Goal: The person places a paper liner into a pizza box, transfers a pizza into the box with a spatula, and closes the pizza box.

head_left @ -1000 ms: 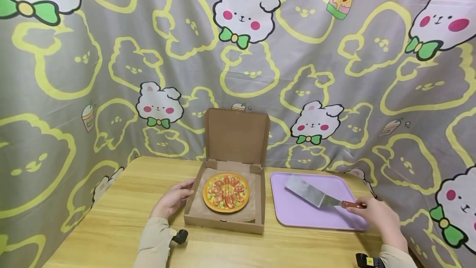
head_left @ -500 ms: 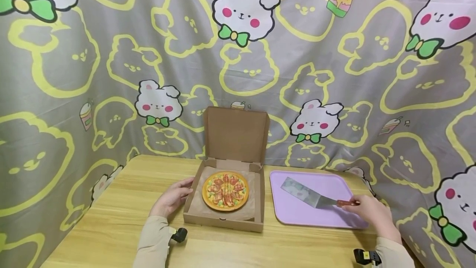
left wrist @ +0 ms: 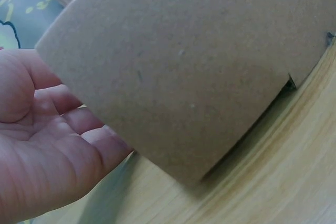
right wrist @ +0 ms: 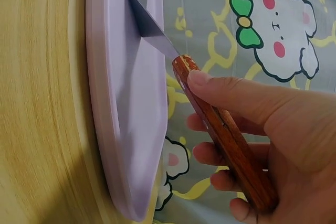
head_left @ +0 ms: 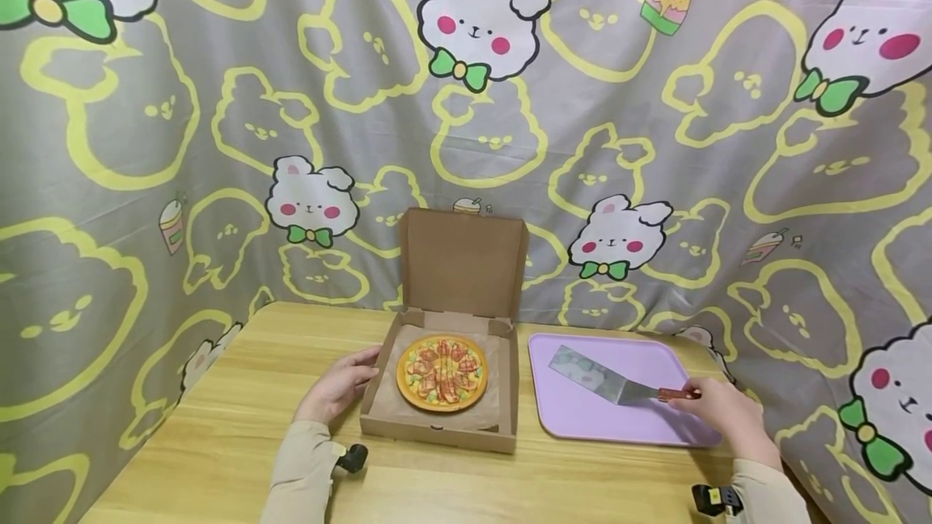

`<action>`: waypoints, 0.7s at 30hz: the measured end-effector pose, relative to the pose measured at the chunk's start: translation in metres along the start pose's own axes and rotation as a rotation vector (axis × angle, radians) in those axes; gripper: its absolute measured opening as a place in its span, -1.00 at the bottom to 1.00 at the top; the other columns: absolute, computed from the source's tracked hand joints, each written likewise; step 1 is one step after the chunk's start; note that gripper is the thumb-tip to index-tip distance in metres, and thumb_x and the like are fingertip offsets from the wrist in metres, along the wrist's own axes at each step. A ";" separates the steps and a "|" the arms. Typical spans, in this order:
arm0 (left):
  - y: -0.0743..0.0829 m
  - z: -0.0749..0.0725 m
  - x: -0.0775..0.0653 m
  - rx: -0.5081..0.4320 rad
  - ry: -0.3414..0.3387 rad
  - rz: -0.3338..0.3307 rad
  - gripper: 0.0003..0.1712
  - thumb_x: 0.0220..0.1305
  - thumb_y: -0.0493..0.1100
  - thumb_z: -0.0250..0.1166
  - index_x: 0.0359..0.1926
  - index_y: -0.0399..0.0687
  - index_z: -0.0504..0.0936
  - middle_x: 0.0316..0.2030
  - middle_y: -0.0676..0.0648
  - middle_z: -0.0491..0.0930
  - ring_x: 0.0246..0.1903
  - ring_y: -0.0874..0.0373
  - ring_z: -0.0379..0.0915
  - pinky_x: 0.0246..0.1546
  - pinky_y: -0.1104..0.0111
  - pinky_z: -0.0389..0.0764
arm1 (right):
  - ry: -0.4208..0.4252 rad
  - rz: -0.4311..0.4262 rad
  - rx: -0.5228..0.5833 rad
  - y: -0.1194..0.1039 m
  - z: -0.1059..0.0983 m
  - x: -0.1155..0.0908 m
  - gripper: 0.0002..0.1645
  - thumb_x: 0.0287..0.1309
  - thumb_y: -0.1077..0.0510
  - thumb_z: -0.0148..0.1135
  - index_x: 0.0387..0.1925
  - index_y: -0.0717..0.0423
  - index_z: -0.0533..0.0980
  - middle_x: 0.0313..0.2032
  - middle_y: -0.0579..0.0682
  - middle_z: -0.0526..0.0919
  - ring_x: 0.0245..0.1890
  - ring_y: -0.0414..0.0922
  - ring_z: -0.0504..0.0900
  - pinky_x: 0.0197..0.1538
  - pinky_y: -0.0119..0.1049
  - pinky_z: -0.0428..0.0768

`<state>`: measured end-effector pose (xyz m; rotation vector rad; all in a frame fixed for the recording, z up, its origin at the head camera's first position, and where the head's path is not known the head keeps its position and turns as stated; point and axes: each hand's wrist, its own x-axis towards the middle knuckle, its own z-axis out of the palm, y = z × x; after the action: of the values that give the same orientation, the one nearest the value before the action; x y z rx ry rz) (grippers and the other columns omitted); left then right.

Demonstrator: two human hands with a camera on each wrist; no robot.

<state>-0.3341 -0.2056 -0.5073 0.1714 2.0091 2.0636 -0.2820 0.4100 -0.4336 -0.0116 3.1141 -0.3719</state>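
My right hand (head_left: 728,412) grips the red-brown wooden handle of a metal spatula (head_left: 588,374); in the right wrist view, the thumb lies along the handle (right wrist: 226,135) with the fingers around its far side. The flat blade extends left over the lilac tray (head_left: 582,425). My left hand (head_left: 336,388) touches the left side of an open cardboard pizza box (head_left: 466,269), its fingers extended along the wall. The left wrist view shows the fingertips partly hidden behind the box corner. Inside the box, a round pizza (head_left: 442,373) lies on brown paper (head_left: 489,417).
Both the box and the tray stand on a wooden table (head_left: 408,483), the tray to the box's right. A grey curtain (head_left: 393,144) with bunny prints hangs close behind the table and along both sides. The raised lid stands near the curtain.
My right hand has shifted slightly left with the spatula, whose blade now lies a little farther left over the tray. The left hand and the box have stayed in place.
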 end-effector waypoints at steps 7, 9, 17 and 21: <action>0.003 0.000 -0.001 0.001 -0.023 -0.007 -0.33 0.41 -0.34 -0.01 0.46 -0.38 0.02 0.42 -0.42 0.13 0.15 0.06 0.48 0.12 0.37 0.50 | 0.038 0.038 -0.030 -0.003 -0.002 -0.003 -0.39 -0.02 -0.47 0.26 -0.30 -0.05 0.63 -0.22 0.08 0.70 -0.22 0.19 0.58 -0.32 0.18 0.41; 0.004 0.000 -0.002 -0.003 -0.035 -0.015 -0.33 0.43 -0.32 -0.02 0.47 -0.40 0.00 0.40 -0.42 0.18 0.12 0.10 0.50 0.08 0.39 0.53 | 0.040 0.041 -0.038 -0.005 -0.003 -0.005 -0.27 -0.02 -0.51 0.21 -0.19 0.02 0.63 -0.12 0.21 0.66 -0.14 0.30 0.52 -0.26 0.28 0.39; 0.017 -0.005 -0.008 -0.065 -0.087 -0.025 -0.30 0.49 -0.21 -0.04 0.47 -0.44 -0.09 0.35 -0.34 0.31 -0.16 0.38 0.54 0.19 0.29 0.51 | 0.139 0.002 -0.058 -0.018 -0.004 -0.006 0.01 0.09 -0.51 0.10 0.20 0.26 0.41 0.16 0.51 0.39 0.09 0.52 0.30 -0.11 0.46 0.33; 0.031 -0.007 -0.014 -0.069 -0.064 -0.022 -0.31 0.50 -0.21 -0.08 0.48 -0.40 -0.12 0.46 -0.41 0.00 0.07 0.23 0.51 0.40 0.10 0.27 | 0.250 -0.082 -0.039 -0.032 -0.002 0.000 -0.27 0.17 -0.21 0.25 0.14 0.28 0.45 0.08 0.46 0.50 0.05 0.47 0.41 -0.10 0.41 0.41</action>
<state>-0.3254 -0.2162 -0.4752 0.1986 1.8912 2.0840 -0.2815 0.3792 -0.4242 -0.1012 3.3757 -0.3384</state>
